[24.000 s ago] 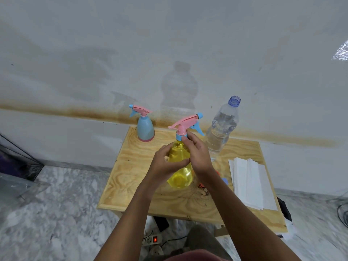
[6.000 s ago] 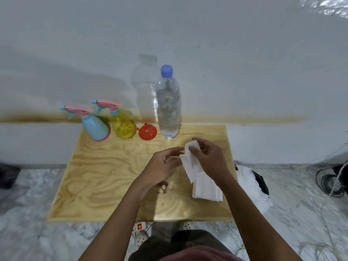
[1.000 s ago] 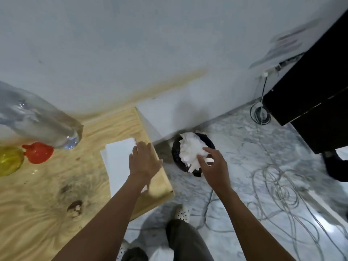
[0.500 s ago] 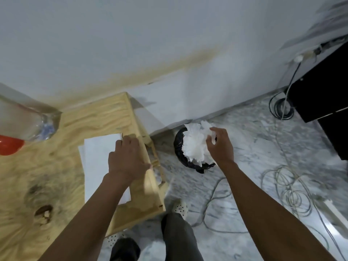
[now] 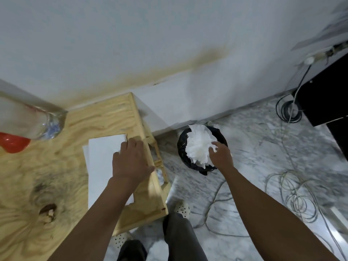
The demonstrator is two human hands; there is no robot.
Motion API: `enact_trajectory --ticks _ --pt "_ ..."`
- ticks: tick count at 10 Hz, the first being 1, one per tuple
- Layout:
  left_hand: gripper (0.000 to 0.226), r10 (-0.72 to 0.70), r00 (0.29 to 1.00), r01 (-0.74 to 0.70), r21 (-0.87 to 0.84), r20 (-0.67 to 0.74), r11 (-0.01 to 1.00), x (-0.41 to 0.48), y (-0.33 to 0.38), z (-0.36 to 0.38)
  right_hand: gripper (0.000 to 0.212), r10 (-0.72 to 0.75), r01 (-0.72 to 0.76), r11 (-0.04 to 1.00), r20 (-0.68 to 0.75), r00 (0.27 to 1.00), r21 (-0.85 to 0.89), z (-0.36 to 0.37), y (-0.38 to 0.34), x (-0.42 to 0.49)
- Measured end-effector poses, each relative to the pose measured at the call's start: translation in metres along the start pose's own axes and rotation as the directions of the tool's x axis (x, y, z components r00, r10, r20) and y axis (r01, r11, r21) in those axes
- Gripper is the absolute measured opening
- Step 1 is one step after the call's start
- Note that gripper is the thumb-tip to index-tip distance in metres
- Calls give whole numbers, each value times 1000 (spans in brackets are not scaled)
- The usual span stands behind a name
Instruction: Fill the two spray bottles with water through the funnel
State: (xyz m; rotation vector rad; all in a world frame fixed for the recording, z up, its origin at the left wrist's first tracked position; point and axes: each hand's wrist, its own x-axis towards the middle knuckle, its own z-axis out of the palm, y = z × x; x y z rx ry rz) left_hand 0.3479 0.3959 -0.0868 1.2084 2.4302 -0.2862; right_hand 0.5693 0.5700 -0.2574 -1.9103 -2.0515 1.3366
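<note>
1. Funnel (image 5: pixel 13 145): sits on the wooden table (image 5: pixel 47 176) at the far left edge of view, cut off by the frame. It is well apart from both hands.
2. Water bottle (image 5: pixel 30 119): clear and blurred, just beside the funnel, its base overlapping the funnel's top.
3. Left hand (image 5: pixel 131 161): palm down on a stack of white paper (image 5: pixel 101 166) at the table's right edge. Fingers are relaxed and grip nothing.
4. Right hand (image 5: pixel 221 155): out past the table, over a black-lined bin (image 5: pixel 181 146) on the floor. Fingers are spread, with the tips at the crumpled tissue (image 5: pixel 197 146) heaped inside. Touching or just above: cannot tell. It holds nothing.
5. Between funnel and left hand lie bare tabletop and the paper stack.
6. Loose cables (image 5: pixel 293 194) lie on the marbled floor right of the bin.
7. Funnel appearance: red, glossy, rounded. The spout is hidden.
</note>
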Motion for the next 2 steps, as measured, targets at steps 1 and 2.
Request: enact_trajectory --ticks 1,2 --pt "74 68 997 -66 82 -30 994 -5 -3 -2 34 -67 67 996 3 998 52 -1 -21 -20" --pt "65 116 992 -118 -19 -47 993 -14 -7 -9 30 -162 163 981 -10 987 107 -2 -47 -40"
